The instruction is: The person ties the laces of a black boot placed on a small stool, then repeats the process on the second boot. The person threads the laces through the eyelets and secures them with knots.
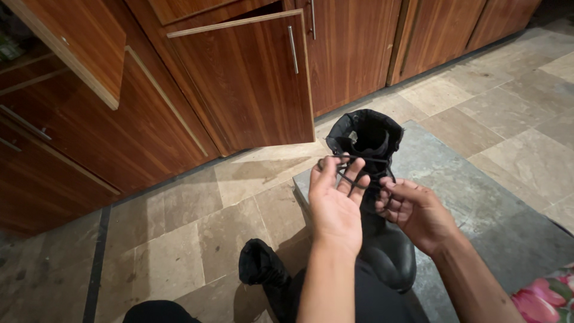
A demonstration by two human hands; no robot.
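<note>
While a black leather boot (pixel 382 239) is being stood upright on the grey floor mat (pixel 478 203), its black lace (pixel 359 160) is being looped over the spread fingers of the left hand (pixel 335 206). Another strand is being pinched by the right hand (pixel 415 212) just beside the boot's shaft. A second black boot (pixel 260 266) is being left lying near the wooden cabinet door (pixel 245 78).
</note>
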